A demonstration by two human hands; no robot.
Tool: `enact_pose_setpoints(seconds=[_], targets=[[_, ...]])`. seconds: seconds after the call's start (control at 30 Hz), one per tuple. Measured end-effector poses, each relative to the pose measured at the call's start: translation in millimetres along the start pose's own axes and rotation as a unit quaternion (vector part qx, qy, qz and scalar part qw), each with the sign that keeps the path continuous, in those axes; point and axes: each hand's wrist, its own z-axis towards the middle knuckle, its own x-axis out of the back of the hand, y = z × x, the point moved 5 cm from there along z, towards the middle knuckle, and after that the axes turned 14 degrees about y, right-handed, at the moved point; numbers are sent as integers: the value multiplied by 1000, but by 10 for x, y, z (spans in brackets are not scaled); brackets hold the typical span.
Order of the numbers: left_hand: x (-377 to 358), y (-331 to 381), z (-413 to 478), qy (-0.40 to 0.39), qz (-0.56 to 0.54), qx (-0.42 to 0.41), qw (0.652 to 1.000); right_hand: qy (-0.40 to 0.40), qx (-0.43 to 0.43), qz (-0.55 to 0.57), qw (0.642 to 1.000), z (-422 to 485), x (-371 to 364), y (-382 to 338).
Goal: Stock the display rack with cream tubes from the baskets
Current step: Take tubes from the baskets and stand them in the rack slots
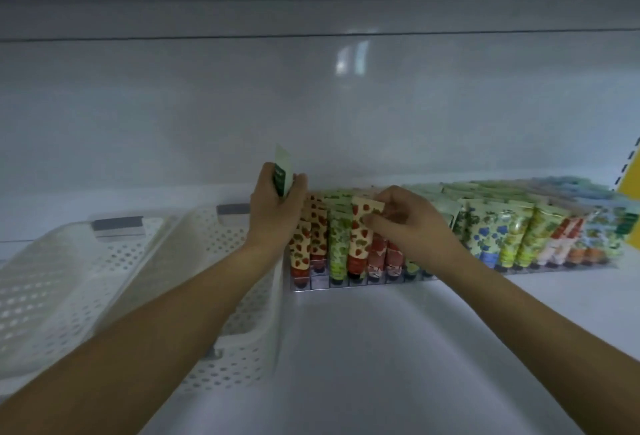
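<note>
A clear display rack on a white shelf holds rows of upright cream tubes with strawberry, green and blue prints. My left hand grips a green tube, holding it upright above the rack's left end. My right hand pinches the top of a strawberry-print tube that stands in a front slot of the rack. Two white perforated baskets lie to the left of the rack, the nearer one partly hidden under my left forearm.
More filled rows of tubes stretch to the right along the shelf. A yellow panel stands at the far right edge. The shelf's white back wall rises behind the rack, and the shelf surface extends in front of it.
</note>
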Motion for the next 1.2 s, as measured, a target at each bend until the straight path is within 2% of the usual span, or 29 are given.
enact_pose_setpoints(seconds=[0.1, 0.43, 0.77, 0.9, 0.97, 1.07, 1.2], targets=[[-10, -31, 5, 11, 10, -33, 999, 0, 28, -23, 999, -9, -148, -30], [-72, -87, -43, -25, 6, -49, 998, 27, 65, -78, 994, -40, -464, -56], [-86, -113, -38, -55, 17, -63, 996, -28, 107, -188, 976, -81, -674, -88], [-90, -52, -72, -78, -25, -70, 994, -24, 126, -214, 969, -91, -703, -34], [-96, -42, -81, -89, -28, -81, 992, -6, 129, -180, 975, -66, -663, -35], [-115, -24, -100, -114, -9, -113, 987, 60, 131, -57, 988, -53, -498, -164], [-151, 59, -187, -174, 21, -173, 969, 75, 71, 120, 987, -56, -358, -301]])
